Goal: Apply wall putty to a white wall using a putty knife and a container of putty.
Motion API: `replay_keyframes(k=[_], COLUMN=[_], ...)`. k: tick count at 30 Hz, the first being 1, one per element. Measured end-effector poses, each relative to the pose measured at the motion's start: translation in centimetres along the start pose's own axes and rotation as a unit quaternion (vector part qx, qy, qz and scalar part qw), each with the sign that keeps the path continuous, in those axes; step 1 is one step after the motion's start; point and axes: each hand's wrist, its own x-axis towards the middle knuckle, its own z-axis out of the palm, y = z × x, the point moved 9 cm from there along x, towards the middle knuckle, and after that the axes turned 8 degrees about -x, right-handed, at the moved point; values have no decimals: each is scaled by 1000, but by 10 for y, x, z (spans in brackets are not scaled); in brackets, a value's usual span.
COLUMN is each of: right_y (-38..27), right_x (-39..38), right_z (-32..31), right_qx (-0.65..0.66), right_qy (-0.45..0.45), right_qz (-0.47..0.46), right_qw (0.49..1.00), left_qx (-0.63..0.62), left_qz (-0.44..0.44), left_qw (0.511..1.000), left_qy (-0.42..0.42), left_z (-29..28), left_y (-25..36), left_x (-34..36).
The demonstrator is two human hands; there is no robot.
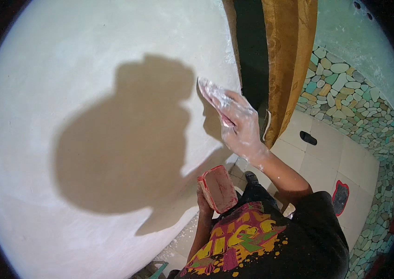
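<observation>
My right hand (pixel 242 122), smeared with white paste or powder, is raised to the pale wall (pixel 67 56). Its fingers are pressed together round a thin, white-coated flat piece (pixel 213 95) with a pinkish edge, which lies at the wall surface; its kind is unclear. Lower down, my left hand (pixel 202 201) grips the side of a small rectangular tub (pixel 220 189) with a red rim. The tub's inside is coated with a pale residue, and most of the left fingers are hidden behind it.
A brown-gold curtain (pixel 287 56) hangs beside the dark opening (pixel 254 60) at the wall's edge. On the tiled floor (pixel 318 162) lie a dark slipper (pixel 308 137) and a red-edged dark mat (pixel 340 197). Pebble stonework (pixel 345 93) borders the right side.
</observation>
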Motion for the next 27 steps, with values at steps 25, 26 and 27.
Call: replay_keyframes(k=[25,26,27], right_y=[-12,-14,-12], right_x=[-8,10,31], right_z=[0,-6,-17], right_qx=[-76,-145,-151], right_qy=[-77,-47,-3], right_qz=[-142,-180,-224], right_qw=[984,972,963], left_qx=[6,3,-1], left_qz=[6,7,5], left_qw=[999,999,1000], left_qy=[39,46,28], left_z=[-20,-23,-23], left_y=[-2,-3,-3], left_x=[8,8,11])
